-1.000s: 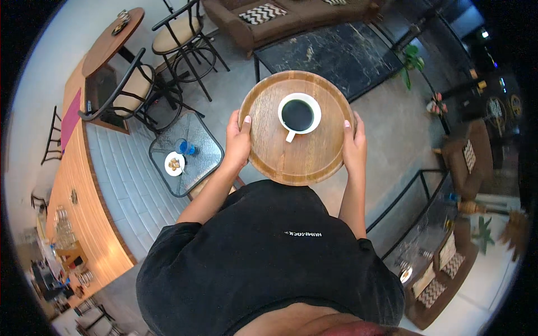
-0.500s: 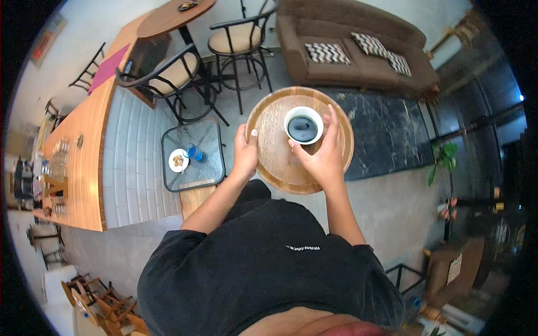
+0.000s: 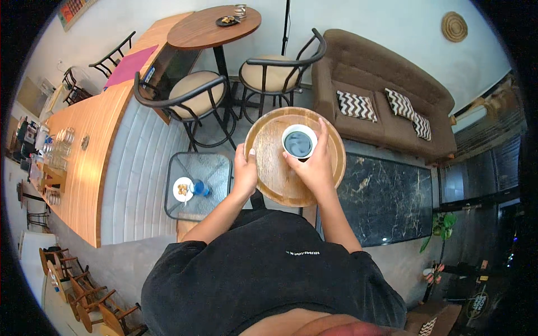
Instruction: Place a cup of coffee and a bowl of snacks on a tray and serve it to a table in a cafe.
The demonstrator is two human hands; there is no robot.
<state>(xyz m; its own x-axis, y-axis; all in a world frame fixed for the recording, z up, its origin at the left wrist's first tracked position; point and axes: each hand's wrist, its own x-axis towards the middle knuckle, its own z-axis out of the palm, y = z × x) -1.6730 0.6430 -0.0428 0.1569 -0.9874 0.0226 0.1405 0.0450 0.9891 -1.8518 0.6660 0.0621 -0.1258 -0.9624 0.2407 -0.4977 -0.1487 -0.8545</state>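
Observation:
A round wooden tray (image 3: 269,178) with a raised rim is held level in front of my chest. On its left rim my left hand (image 3: 245,173) is closed, thumb over the top edge. A white cup (image 3: 299,147) of dark liquid is over the right half of the tray. My right hand (image 3: 316,171) wraps round the cup's right and near side, thumb and fingers against its wall. Whether the cup's base rests on the tray cannot be seen from above.
A small glass table (image 3: 216,165) with a white plate (image 3: 178,193) and blue glass (image 3: 200,189) stands at left. Beyond are bar chairs (image 3: 196,92), a high round table (image 3: 196,28) and a brown sofa (image 3: 386,73). A dark marble table (image 3: 386,196) lies right; a wooden counter (image 3: 112,145) lines the left.
The room has shifted down and somewhat right in view, and the sofa and round table show more fully. The tray sits slightly lower in view. Both hands keep their holds.

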